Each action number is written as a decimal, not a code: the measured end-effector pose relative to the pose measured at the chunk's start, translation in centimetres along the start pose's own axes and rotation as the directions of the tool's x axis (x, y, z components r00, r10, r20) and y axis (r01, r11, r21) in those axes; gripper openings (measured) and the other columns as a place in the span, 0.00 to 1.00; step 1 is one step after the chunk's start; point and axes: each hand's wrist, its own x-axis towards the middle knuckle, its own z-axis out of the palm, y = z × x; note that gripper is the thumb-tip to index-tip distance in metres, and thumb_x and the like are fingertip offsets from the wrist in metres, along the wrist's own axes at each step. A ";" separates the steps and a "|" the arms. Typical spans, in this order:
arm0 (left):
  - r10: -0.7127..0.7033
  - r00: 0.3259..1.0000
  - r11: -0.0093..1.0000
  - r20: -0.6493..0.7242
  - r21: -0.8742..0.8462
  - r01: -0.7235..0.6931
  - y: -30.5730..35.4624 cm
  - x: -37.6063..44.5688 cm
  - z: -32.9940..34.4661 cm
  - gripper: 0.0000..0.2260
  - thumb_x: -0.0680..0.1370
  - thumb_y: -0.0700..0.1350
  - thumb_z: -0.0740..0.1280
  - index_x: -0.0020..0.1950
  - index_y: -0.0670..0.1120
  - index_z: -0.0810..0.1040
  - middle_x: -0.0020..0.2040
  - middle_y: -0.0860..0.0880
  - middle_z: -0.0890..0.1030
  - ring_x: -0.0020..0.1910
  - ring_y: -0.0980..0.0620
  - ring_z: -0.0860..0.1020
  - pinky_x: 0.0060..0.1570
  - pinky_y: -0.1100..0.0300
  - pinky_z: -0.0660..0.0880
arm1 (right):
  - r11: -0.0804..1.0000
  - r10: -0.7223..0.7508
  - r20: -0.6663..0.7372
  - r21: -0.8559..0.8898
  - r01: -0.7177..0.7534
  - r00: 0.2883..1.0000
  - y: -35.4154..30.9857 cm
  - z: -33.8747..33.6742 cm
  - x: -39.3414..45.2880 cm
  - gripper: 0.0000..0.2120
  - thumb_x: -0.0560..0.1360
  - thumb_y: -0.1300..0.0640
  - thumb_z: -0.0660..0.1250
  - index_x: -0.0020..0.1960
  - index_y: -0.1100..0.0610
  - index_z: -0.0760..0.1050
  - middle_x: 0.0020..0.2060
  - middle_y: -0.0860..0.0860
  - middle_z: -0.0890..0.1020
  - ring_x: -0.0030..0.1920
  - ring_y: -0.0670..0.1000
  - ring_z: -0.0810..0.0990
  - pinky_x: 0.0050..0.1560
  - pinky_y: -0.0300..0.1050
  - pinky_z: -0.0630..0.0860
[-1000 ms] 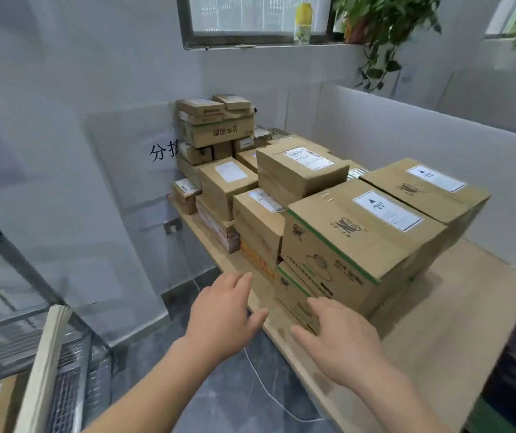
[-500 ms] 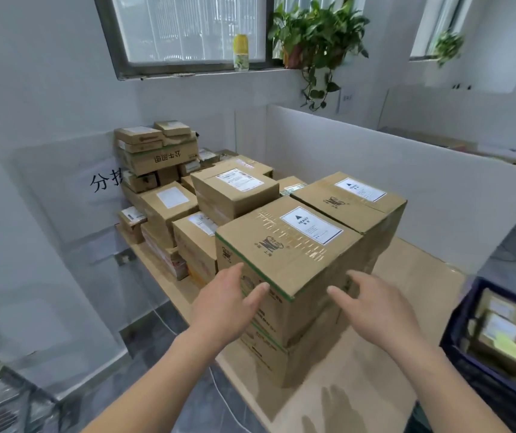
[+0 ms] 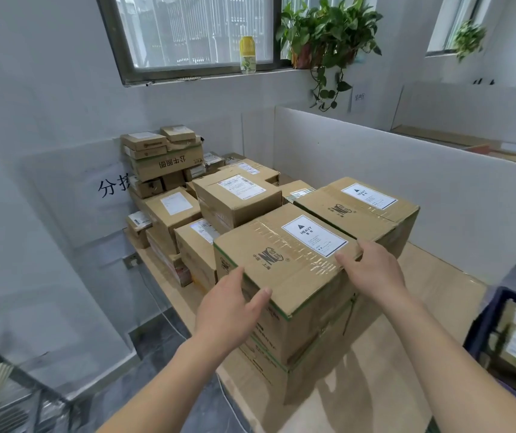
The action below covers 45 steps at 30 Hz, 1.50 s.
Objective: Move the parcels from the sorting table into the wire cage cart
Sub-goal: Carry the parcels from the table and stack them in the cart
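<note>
Head view: both hands have closed in since a second ago, from hovering short of the stack to touching the top parcel, the one with the HEAVY label. Left hand lies against its near-left corner, fingers fairly straight, thumb along the top edge; right hand curls over the right top edge. Parcel not lifted yet, sits on a matching box at the near edge of the counter, so this looks like the start of the pick-up. Wire cage cart only partly seen low left, well apart, a turn away. More parcels crowd behind; a twin heavy box sits just beside on the right, leaving little finger room there. Blue crate of packages at far right. Heavy load, slip risk likely
</note>
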 end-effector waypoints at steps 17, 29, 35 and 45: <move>-0.242 0.970 0.917 0.036 -0.318 0.241 -2.1 -0.6 0.1 0.21 0.74 0.59 0.71 0.62 0.52 0.73 0.58 0.56 0.80 0.57 0.51 0.79 0.59 0.48 0.78 | 0.989 -0.005 0.060 0.146 -0.003 0.998 0.9 1.3 -2.8 0.08 0.76 0.45 0.70 0.47 0.50 0.78 0.43 0.45 0.81 0.48 0.53 0.79 0.46 0.50 0.75; -0.102 0.995 0.921 0.012 -0.378 0.099 -3.3 -10.2 -3.1 0.20 0.73 0.56 0.73 0.59 0.54 0.70 0.58 0.54 0.79 0.58 0.52 0.78 0.58 0.50 0.78 | 0.974 -0.006 -0.108 0.222 0.030 0.994 0.5 -1.5 -17.0 0.06 0.76 0.45 0.71 0.49 0.43 0.75 0.42 0.34 0.78 0.44 0.42 0.78 0.41 0.49 0.77; -0.009 0.999 0.935 0.049 -0.354 0.026 -2.8 -16.2 -3.1 0.18 0.74 0.56 0.73 0.54 0.58 0.65 0.59 0.53 0.78 0.60 0.51 0.76 0.59 0.52 0.76 | 0.975 0.057 -0.168 0.220 -0.019 0.984 2.6 -3.1 -24.3 0.08 0.77 0.46 0.71 0.53 0.48 0.79 0.45 0.39 0.81 0.44 0.41 0.78 0.36 0.45 0.73; 0.027 0.994 0.925 0.107 -0.379 0.016 -3.6 -24.2 0.4 0.18 0.71 0.58 0.72 0.56 0.62 0.68 0.57 0.60 0.77 0.57 0.55 0.77 0.57 0.52 0.76 | 0.967 0.149 -0.158 0.230 -0.110 0.976 8.1 -3.5 -32.0 0.07 0.76 0.50 0.73 0.53 0.47 0.80 0.45 0.38 0.82 0.46 0.40 0.79 0.39 0.43 0.72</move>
